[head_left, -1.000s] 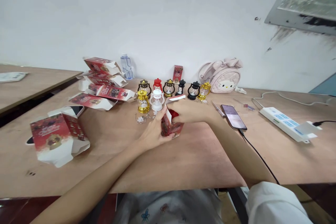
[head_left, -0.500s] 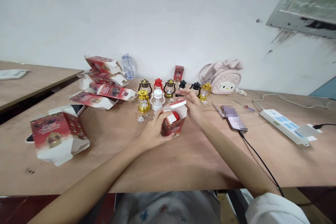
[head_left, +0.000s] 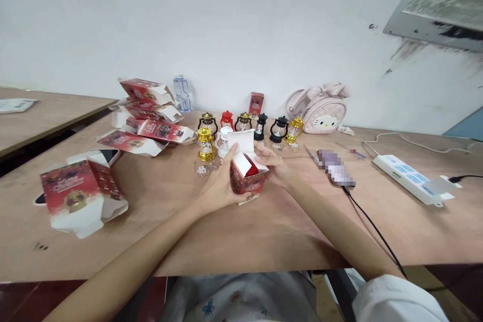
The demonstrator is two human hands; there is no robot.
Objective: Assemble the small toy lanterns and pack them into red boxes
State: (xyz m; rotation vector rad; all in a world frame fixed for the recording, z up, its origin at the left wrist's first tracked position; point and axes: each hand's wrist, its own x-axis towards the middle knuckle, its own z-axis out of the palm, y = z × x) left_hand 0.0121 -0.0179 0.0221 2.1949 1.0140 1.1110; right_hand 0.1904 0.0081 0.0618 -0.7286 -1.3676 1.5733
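Red carton: located on the near side of the pink bag and to its left, held between the person's two hands just above or on the table; from where I stand I cannot tell whether its base touches the wood. The top is open. The lid stands up at the far edge, white inner face toward the person. A red item sits inside, partly covered by a white side flap.

Left hand: grips the carton's left side. The thumb lies along the near face; the fingers are pressed together at the far left edge.

Right hand: positioned at the carton's right side. The fingers are bent and close together, tips at the right flap; I cannot tell whether they pinch it.

Lanterns, left of the pink bag: a gold one just beside it, then two black ones, then a red one between two dark ones with gold caps. On the near side of these, farther left of the bag, are a white lantern, partly hidden by the lid, and a gold lantern.
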